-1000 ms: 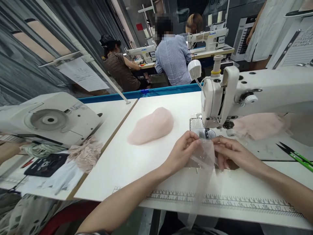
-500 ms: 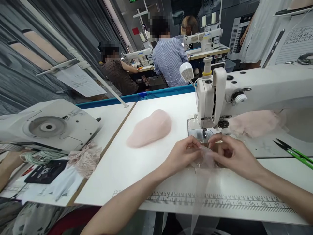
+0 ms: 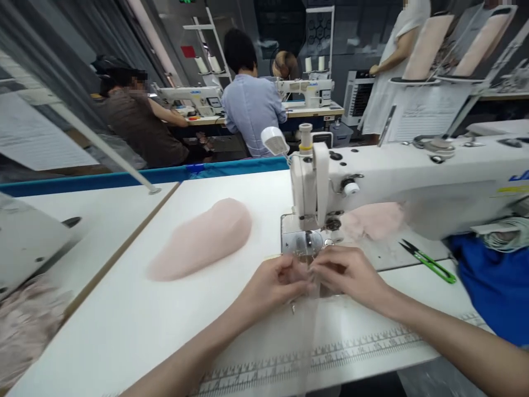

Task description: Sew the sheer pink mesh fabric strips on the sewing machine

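My left hand (image 3: 283, 278) and my right hand (image 3: 345, 270) meet just in front of the needle area of a white sewing machine (image 3: 308, 187). Between their pinched fingertips is a thin, sheer pale fabric (image 3: 312, 325), which hangs down over the table's front edge. Motion blurs the fingers a little. Left of the machine, a pale pink fabric piece (image 3: 206, 237) lies flat on the white table. Another pink fabric bundle (image 3: 374, 220) rests under the machine arm. Green-handled thread snips (image 3: 430, 262) lie to the right of my right hand.
A ruler strip (image 3: 330, 355) runs along the table's front edge. Blue cloth (image 3: 487, 281) with a coil of cord (image 3: 508, 234) sits at the right. Another machine (image 3: 28, 242) stands at the left. Beyond the teal cloth edge (image 3: 231, 165), two people sit at machines; another stands.
The view has swung to the right, bringing in the blue cloth and the thread cones. My hands have drawn closer together, still pinching the sheer fabric.
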A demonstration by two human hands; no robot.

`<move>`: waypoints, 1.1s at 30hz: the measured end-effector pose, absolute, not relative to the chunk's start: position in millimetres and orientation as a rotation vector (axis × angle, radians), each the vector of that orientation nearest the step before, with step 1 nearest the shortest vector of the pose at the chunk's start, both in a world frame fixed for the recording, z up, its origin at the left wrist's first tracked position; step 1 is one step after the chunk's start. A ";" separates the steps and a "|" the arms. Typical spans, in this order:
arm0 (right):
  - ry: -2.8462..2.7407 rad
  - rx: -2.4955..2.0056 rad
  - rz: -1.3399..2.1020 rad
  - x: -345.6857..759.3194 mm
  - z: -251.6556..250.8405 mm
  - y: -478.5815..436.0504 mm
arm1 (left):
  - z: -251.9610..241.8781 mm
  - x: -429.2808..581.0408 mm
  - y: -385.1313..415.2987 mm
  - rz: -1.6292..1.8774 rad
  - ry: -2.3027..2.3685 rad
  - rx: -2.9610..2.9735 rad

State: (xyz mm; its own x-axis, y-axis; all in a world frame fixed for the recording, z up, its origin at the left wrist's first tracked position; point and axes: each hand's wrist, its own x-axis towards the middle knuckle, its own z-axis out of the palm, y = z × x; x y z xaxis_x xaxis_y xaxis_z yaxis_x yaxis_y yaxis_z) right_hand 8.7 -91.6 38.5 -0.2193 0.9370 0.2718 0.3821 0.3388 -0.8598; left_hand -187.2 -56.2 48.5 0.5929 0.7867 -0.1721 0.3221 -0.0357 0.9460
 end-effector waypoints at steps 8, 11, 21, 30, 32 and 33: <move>-1.378 -0.964 1.822 23.5 41.8 -79.1 | 59.8 -201.0 -38.2 0.432 0.875 1.438; -1.442 -0.946 1.887 21.4 40.3 -80.6 | 60.0 -196.3 -41.4 0.486 0.826 1.368; -1.251 -1.086 1.869 13.4 35.5 -79.3 | 47.3 -183.8 -54.0 0.539 0.930 1.561; -1.167 -1.091 1.869 9.3 37.7 -82.5 | 52.3 -184.8 -55.2 0.479 0.884 1.628; -1.195 -1.080 1.853 9.6 36.3 -83.4 | 50.1 -183.3 -55.9 0.490 0.901 1.682; -1.209 -1.077 1.844 9.8 36.0 -84.0 | 49.1 -183.1 -55.8 0.501 0.913 1.701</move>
